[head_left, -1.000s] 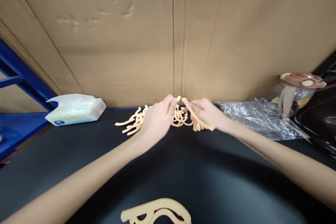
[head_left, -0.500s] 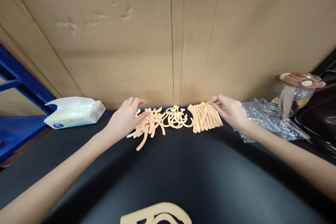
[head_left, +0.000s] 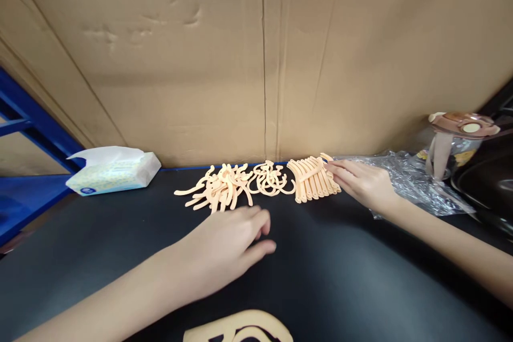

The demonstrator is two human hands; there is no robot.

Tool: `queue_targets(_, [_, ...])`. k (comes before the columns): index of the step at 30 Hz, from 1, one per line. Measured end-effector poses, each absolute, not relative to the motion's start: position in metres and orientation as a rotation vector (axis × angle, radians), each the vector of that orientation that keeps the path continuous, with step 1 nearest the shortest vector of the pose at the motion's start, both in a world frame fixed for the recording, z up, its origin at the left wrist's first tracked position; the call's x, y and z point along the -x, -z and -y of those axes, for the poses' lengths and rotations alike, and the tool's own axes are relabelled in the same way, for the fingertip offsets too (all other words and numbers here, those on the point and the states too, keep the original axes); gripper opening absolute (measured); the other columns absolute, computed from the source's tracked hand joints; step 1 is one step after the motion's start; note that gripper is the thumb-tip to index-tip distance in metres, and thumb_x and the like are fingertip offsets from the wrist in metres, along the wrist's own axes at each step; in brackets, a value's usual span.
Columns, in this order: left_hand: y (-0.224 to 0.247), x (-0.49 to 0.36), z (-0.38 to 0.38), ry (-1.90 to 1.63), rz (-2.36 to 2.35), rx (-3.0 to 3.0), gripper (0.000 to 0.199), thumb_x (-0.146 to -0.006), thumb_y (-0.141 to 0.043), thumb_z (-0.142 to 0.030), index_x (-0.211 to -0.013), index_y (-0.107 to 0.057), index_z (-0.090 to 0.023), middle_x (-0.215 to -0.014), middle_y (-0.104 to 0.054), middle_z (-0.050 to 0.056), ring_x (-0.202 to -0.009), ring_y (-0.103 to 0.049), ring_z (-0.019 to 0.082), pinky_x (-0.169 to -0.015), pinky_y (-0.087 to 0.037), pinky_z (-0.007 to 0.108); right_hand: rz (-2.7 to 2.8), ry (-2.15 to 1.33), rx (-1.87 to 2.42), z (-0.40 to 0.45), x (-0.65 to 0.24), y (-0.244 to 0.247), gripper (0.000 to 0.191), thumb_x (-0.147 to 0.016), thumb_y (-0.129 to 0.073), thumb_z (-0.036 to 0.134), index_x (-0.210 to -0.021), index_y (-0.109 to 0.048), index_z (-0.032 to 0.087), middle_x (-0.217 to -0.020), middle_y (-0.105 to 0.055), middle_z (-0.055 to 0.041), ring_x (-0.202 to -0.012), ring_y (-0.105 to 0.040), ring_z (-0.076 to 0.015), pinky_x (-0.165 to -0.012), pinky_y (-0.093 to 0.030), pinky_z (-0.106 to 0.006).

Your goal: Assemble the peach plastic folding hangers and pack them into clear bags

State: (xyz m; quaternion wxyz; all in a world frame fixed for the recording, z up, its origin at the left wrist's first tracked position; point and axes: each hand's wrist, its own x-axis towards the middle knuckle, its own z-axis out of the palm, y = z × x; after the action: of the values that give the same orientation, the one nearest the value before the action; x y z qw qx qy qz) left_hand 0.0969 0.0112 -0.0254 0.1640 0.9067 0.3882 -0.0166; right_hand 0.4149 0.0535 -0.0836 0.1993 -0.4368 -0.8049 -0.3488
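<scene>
My right hand (head_left: 363,181) is at the right end of a row of flat peach strips (head_left: 316,187) lined up side by side. Its fingers are pressed together at the end of a peach strip (head_left: 310,171) that lies slantwise across the row. My left hand (head_left: 240,240) hovers over the black table in front of a loose pile of curved peach strips (head_left: 226,184). The thumb is apart from the bent fingers, and nothing shows between them. Between pile and row lies a cluster of thin hook-shaped peach pieces (head_left: 268,177).
A larger peach piece with cut-outs (head_left: 240,323) lies at the near edge of the black table (head_left: 340,278). At the left stands a tissue pack (head_left: 114,171) beside a blue frame (head_left: 44,128). Clear plastic wrap (head_left: 417,181) and a drinking bottle (head_left: 457,141) are at right. Cardboard (head_left: 192,64) stands behind.
My left hand has drawn back from the loose pile toward me and to the right; some pile strips now spread farther left. My right hand has lowered the strip onto the row.
</scene>
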Motion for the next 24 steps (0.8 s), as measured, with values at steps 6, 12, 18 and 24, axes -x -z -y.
queue_targets(6, [0.053,-0.175,-0.07,-0.33,-1.16,-3.039,0.026,-0.094,-0.042,-0.029,-0.103,-0.058,-0.009,-0.104,-0.059,0.014,-0.094,-0.059,0.027,-0.077,-0.047,0.036,2.208,0.997,1.215,-0.054,-0.41,0.086,0.021,-0.094,-0.044,0.019,-0.099,-0.065,0.019,-0.102,-0.072,-0.0031,-0.082,-0.068,-0.017,-0.067,-0.047,-0.028])
queue_targets(12, [0.065,-0.205,-0.099,-0.344,-1.096,-3.064,0.024,-0.088,-0.047,-0.024,-0.1,-0.06,-0.008,-0.1,-0.061,0.017,-0.097,-0.056,0.03,-0.078,-0.047,0.038,2.178,0.898,1.23,-0.056,-0.415,0.088,0.02,-0.093,-0.045,0.018,-0.102,-0.063,0.019,-0.102,-0.071,-0.0034,-0.082,-0.068,-0.0169,-0.066,-0.047,-0.027])
queue_targets(18, [0.064,-0.211,-0.088,-0.437,-1.131,-3.025,0.024,-0.085,-0.044,-0.018,-0.1,-0.059,-0.008,-0.098,-0.063,0.017,-0.097,-0.057,0.03,-0.078,-0.047,0.038,2.154,0.893,1.245,-0.055,-0.414,0.086,0.02,-0.093,-0.043,0.017,-0.099,-0.063,0.017,-0.102,-0.071,-0.0046,-0.083,-0.068,-0.0173,-0.065,-0.049,-0.027])
queue_targets(24, [0.064,-0.218,-0.07,-0.519,-1.288,-2.898,0.024,-0.087,-0.042,-0.022,-0.09,-0.06,-0.007,-0.086,-0.065,0.017,-0.082,-0.062,0.03,-0.066,-0.047,0.036,2.276,0.647,1.209,-0.057,-0.405,0.089,0.029,-0.093,-0.036,0.014,-0.101,-0.064,0.018,-0.106,-0.069,-0.0078,-0.091,-0.067,-0.0195,-0.068,-0.055,-0.029])
